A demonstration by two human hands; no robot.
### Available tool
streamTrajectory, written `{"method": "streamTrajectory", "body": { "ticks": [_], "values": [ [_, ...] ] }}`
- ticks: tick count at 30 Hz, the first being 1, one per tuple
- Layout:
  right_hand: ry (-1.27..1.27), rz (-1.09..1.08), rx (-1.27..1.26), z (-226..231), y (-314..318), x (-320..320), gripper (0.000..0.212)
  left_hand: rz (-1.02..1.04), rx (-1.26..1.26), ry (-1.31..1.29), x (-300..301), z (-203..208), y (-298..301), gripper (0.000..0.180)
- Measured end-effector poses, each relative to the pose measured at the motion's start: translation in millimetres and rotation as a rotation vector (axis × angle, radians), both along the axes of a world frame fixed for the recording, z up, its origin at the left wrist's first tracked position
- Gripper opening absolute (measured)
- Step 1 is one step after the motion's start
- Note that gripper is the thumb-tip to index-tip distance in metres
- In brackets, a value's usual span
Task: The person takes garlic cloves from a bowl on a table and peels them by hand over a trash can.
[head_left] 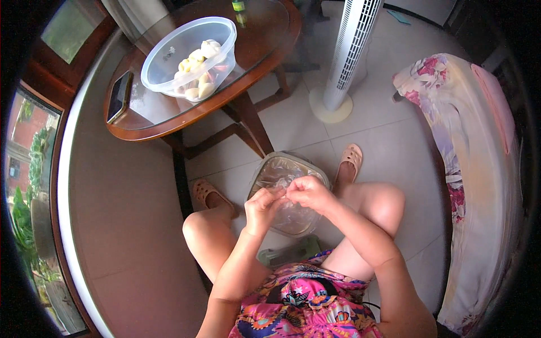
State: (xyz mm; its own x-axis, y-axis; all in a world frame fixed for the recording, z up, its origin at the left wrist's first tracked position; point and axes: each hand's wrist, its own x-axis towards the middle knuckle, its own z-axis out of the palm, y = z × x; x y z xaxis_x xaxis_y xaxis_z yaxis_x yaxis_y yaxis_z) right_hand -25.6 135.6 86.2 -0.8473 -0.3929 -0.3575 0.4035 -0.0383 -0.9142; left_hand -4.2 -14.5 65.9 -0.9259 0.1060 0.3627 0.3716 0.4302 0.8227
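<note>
My left hand (263,207) and my right hand (309,193) meet fingertip to fingertip, both closed in a pinch. A small pale bit shows between the fingers, too covered to name. Below them stands a waste bin (262,171) lined with clear plastic film, on the floor between my feet. On the round table at the upper left sits a clear plastic bowl (155,88), holding whitish peeled garlic cloves (191,68) and a whole garlic bulb (211,48).
A phone (119,97) lies at the near left edge of the glass-topped wooden table (258,59). Behind the bin rises a white tower fan (350,56). Flowered fabric (437,107) drapes furniture on the right. A green object (290,252) lies on the floor close to me.
</note>
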Motion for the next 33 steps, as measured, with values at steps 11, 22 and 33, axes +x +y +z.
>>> {"method": "streamTrajectory", "body": {
  "ticks": [11, 22, 33],
  "values": [
    [-0.106, -0.075, -0.182, -5.8, -9.1, -13.1, 0.012, 0.005, 0.548, -0.401, -12.8, -4.0, 1.7, 0.013],
    [0.006, -0.079, 0.083, -29.7, -14.2, -14.6, 0.009, 0.146, 1.198, -0.805, -18.6, -19.4, -2.7, 0.014],
    [0.380, -0.129, 0.377, -45.1, -12.6, -9.1, 0.011, 0.103, 0.911, -0.809, -15.4, -25.0, -4.7, 0.026]
  ]
}}
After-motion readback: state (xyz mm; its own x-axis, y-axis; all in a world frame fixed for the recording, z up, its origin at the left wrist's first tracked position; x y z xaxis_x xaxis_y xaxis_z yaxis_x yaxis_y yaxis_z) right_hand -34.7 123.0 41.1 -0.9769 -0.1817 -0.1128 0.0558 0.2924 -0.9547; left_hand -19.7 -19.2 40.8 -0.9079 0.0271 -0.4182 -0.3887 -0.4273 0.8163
